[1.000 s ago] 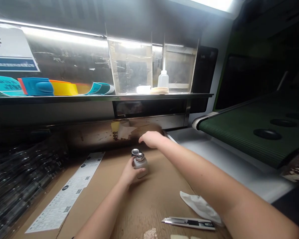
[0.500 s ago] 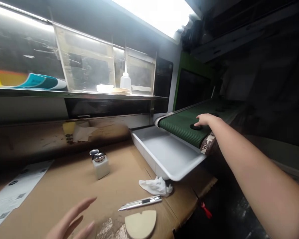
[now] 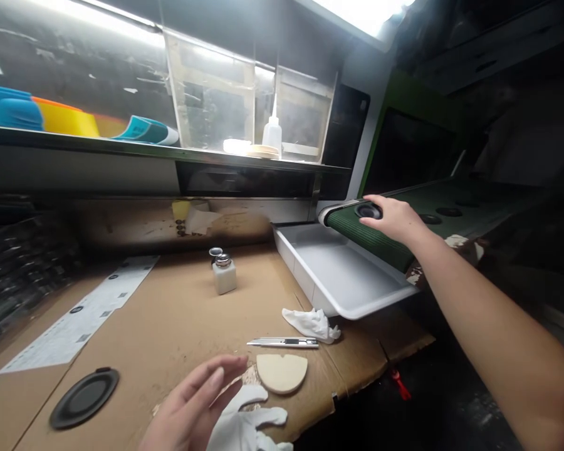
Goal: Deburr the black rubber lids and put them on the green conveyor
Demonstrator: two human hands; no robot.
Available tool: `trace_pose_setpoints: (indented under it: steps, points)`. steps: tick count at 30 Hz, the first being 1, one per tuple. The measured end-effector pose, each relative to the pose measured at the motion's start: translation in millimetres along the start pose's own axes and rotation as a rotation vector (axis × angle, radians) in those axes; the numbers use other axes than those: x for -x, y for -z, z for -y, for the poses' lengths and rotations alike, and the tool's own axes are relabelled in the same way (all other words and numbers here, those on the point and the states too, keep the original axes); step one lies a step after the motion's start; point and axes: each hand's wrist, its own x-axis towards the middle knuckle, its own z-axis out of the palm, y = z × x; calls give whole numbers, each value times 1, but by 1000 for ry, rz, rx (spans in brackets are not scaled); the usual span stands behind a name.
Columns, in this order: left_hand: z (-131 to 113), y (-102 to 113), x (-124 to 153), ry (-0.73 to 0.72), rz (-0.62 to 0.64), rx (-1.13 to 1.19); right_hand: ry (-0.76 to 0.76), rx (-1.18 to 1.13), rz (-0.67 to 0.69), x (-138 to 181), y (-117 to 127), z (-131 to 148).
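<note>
My right hand reaches out to the conveyor's near end, thumb and fingers closed around the edge of a round black lid-like disc. Under it is the ribbed green conveyor belt, where more black discs lie farther back. My left hand hovers low over the workbench, fingers loosely curved and apart from the thumb, holding nothing. Beside it lies a white glove, partly hidden by the hand. A larger black disc with a small tab lies flat to the left.
A white tray sits below the belt's end. On the cardboard-covered bench are a pump bottle, a crumpled white cloth, a utility knife, a beige half-round pad and a printed sheet. A shelf runs behind.
My right hand has taken hold of a black disc and moved it toward the belt's near end. The view has swung left and down, bringing in the glove and the larger disc.
</note>
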Motion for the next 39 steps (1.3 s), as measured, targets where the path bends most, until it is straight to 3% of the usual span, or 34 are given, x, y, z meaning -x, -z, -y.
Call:
trace_pose_setpoints:
  steps: [2,3,5,7,9,14,19,22,25,29,32,35,39]
  points:
    - [6,-6,-3,27,18,182,182,-106,-55,41,-4,54]
    - [9,-9,-6,49,26,237,366,-250,-90,67,-10,82]
    - [16,-13,-9,101,61,304,618,-442,-34,122,-28,129]
    - [20,-14,-11,115,63,357,702,-508,95,165,-53,158]
    - [20,-12,-10,134,-16,411,684,-511,176,186,-79,166]
    - [18,-1,-12,188,-202,481,442,-217,136,157,-140,143]
    - [29,10,-23,134,-205,492,388,-147,173,130,-174,127]
    - [37,16,-27,124,-158,526,379,-181,193,126,-173,128]
    - [42,22,-30,150,-103,615,385,-262,189,127,-157,139]
    - [43,25,-31,190,-63,681,531,-513,285,137,-130,169]
    - [39,21,-29,188,-15,733,661,-678,370,150,-123,194]
    - [35,17,-27,161,19,765,742,-638,345,160,-127,210]
    - [34,14,-25,194,-26,710,824,-544,262,162,-137,215]
